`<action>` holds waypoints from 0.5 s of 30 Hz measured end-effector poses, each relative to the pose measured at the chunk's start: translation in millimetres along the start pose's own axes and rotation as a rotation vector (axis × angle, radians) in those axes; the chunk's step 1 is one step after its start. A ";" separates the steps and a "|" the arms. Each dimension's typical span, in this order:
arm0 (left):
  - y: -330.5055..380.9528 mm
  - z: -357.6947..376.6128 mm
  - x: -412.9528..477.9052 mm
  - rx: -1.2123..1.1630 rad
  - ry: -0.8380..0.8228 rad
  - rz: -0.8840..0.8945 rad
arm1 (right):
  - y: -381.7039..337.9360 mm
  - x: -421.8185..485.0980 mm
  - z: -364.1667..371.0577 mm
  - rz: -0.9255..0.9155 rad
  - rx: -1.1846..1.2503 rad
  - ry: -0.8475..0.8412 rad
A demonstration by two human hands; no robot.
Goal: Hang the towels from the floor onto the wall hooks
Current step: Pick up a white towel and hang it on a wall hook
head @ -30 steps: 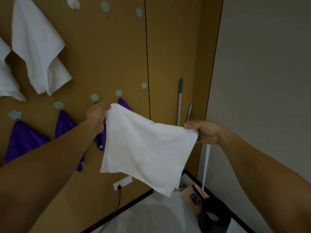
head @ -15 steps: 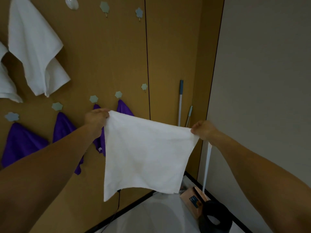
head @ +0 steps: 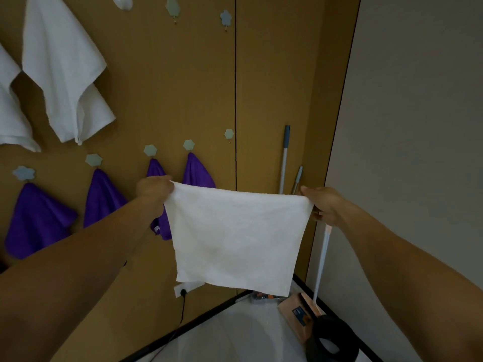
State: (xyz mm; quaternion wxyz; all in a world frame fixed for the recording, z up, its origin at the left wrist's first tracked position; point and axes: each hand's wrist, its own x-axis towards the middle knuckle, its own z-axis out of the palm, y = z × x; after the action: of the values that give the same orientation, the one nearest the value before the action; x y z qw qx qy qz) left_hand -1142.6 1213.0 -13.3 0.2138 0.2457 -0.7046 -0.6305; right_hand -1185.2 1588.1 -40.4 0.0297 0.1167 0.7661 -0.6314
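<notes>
Fingers (head: 162,180) of my left hand (head: 153,192) pinch the upper left corner of the white towel (head: 235,236), and those of my right hand (head: 324,205) pinch its upper right corner. Both grips are curled tight on the cloth. From the head view, the towel is up off the floor (head: 235,335). It hangs flat in the air in front of the brown wall (head: 183,87), its top edge stretched nearly straight between my hands.

On the wall's lower row, four hooks carry purple towels (head: 39,218). The one bare hook (head: 229,134) in that row sits just left of the vertical seam (head: 236,100), above the towel's top edge. Two more free hooks (head: 172,7) show near the wall's top edge, beside the hung white towels (head: 65,74).

I judge the step in hand to be presenting this towel to a hook, and the bare lower one looks the closest. The prong under it is small, so I would lead with one corner rather than the whole edge. I would lift it above the prong and draw the cloth down onto it. My other hand should only let go once the fabric is caught. I would also keep the drape off the neighbouring purple towel and the mop handles (head: 285,158) leaning in the wall's right corner.
</notes>
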 end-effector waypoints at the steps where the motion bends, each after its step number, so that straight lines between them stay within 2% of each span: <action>1: 0.1 -1.1 -1.8 0.047 -0.012 0.032 | -0.4 -2.3 -0.5 -0.009 0.019 -0.022; 6: -3.1 -7.1 -8.1 0.205 -0.016 0.164 | -4.8 -9.3 -6.3 -0.060 -0.019 -0.198; 9: -0.9 -12.4 -14.7 0.345 -0.019 0.233 | -4.0 -4.8 -5.5 -0.131 -0.113 -0.090; 13: 0.7 -19.8 -21.8 0.697 -0.093 0.346 | -2.1 -3.0 -4.5 -0.210 -0.145 -0.008; 15: 1.6 -22.9 -24.0 0.792 -0.098 0.357 | -3.5 -4.3 -4.1 -0.228 -0.231 0.041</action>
State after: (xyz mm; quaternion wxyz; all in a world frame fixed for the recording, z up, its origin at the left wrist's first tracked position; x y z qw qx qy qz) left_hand -1109.8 1209.9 -8.9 0.1752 0.1527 -0.9327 -0.2758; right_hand -1181.3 1590.9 -35.4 -0.0444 0.0378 0.8424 -0.5357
